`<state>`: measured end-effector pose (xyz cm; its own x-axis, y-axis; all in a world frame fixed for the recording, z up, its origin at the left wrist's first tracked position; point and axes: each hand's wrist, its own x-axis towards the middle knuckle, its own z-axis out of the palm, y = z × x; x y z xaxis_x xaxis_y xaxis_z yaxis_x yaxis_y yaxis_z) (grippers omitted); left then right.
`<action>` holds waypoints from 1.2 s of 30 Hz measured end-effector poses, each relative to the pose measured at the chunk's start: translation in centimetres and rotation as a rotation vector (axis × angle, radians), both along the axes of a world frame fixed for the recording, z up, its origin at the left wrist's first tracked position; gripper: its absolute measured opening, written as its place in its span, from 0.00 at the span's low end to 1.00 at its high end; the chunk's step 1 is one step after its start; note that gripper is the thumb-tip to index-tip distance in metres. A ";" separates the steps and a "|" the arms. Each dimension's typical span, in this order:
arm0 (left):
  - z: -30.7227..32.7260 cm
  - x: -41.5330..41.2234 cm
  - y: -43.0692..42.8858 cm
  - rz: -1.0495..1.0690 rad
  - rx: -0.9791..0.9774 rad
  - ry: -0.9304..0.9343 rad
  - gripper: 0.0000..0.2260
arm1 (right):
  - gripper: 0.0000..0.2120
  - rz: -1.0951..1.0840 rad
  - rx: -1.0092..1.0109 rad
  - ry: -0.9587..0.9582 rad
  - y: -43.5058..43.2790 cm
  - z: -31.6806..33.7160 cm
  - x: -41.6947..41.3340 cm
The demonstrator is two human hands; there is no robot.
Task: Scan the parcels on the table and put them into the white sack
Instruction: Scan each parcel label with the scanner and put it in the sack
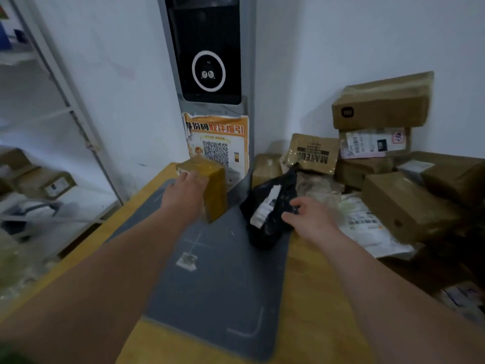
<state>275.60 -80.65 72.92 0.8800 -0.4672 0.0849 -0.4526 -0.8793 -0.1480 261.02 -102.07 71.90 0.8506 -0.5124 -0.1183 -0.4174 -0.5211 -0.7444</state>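
1. The left forearm (105, 266) and right forearm (393, 298) are stretching out over the yellow counter (315, 324) and its grey mat (215, 298).
2. The left hand (185, 191) is gripping a tape-wrapped brown box (216, 187), with its fingers curling over the top edge. The box seems to be standing on end on the mat, at the foot of the scanner column (207, 61).
3. The right hand (312, 219) is reaching onto a black mailer bag (265, 219) at the mat's right edge. Its fingers are bending against the plastic, but I cannot tell whether they are gripping it.
4. The white sack is not showing anywhere in view.
5. Possible trouble:
   - The box is balancing on a narrow end and could tip or slide.
   - Its glossy tape is catching light, which may spoil the scan.
   - With two parcels sitting near the scanner together, the wrong code might register.
   - The slick bag could slip from a loose hold.
6. Writing:
   - A tan carton (312, 153) is showing "MAKEUP" upside down.
   - The orange poster (217, 137) is carrying a QR code and "取件指引".
   - A parcel's white label (375, 143) is showing barcodes too blurred to read.
   - The top box (380, 101) is bearing a small dark square logo.
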 end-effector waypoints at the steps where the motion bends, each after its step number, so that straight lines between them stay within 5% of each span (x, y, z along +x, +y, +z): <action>1: -0.1 1.5 -0.3 -0.030 0.062 -0.027 0.34 | 0.19 0.002 -0.013 0.011 0.0 -0.6 1.3; 4: -0.6 5.2 -1.3 -0.091 0.184 -0.029 0.47 | 0.17 -0.032 -0.094 0.055 0.0 -2.5 4.4; 12: -1.8 9.5 -4.5 -0.209 0.428 -0.069 0.45 | 0.23 -0.225 -0.094 0.151 -2.2 -5.4 6.4; 16: -1.1 8.5 -5.6 -0.261 0.471 -0.029 0.45 | 0.22 -0.158 0.097 0.213 -2.8 -5.4 5.4; 23: 0.8 2.3 -8.7 -0.245 0.060 0.178 0.48 | 0.20 -0.128 0.089 0.135 -2.8 -5.0 1.1; 29: 2.1 -4.6 -10.8 -0.180 -0.269 0.571 0.45 | 0.22 -0.278 0.321 0.085 -5.8 -3.2 -4.9; 33: 2.0 -8.5 -12.7 -0.101 -0.430 0.953 0.17 | 0.21 -0.293 0.354 0.139 -7.4 -2.6 -7.8; 36: 0.6 -10.1 -13.9 -0.106 -0.428 1.145 0.14 | 0.22 -0.343 0.273 0.173 -8.8 -2.2 -9.5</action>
<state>265.51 -94.50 73.52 0.5065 -0.6656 -0.5481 -0.2036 -0.7100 0.6741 251.50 -110.91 69.66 0.5933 -0.6913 -0.4124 -0.6611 -0.1262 -0.7396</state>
